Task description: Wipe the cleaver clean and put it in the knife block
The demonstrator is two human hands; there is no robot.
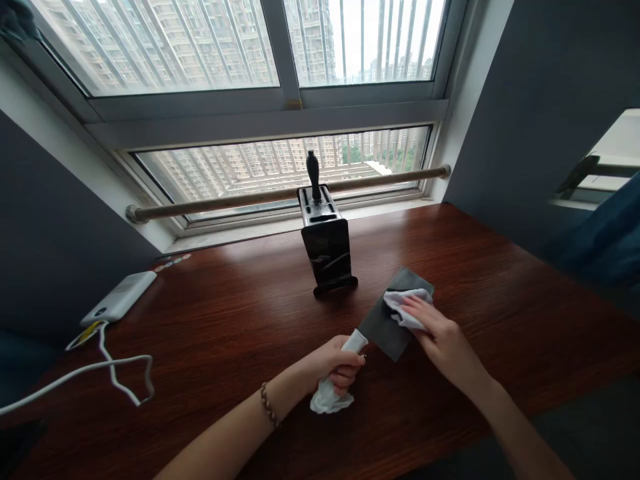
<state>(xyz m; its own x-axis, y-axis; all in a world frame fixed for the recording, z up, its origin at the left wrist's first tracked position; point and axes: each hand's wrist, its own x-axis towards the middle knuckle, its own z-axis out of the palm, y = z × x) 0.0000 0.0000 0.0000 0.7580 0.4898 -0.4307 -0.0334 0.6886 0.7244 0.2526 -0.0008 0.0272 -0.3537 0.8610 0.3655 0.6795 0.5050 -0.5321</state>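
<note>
Head view shows a broad dark-grey cleaver blade (387, 319) lying flat on the dark red-brown wooden table (225, 320), between the two hands. The left hand (336, 369) is closed around the cleaver's handle, which is wrapped in a white tissue (327, 398); the handle itself is almost fully hidden by fingers and paper. The right hand (440, 333) has its fingers nearly straight and presses a crumpled white cloth (406, 303) onto the far part of the blade. Just behind the blade stands a black knife block (327, 247) with one black-handled knife (313, 175) in a slot; its blade is hidden inside. At the left edge, a white power bank (120, 297) lies with a white cable (107, 367), partly cut off.
</note>
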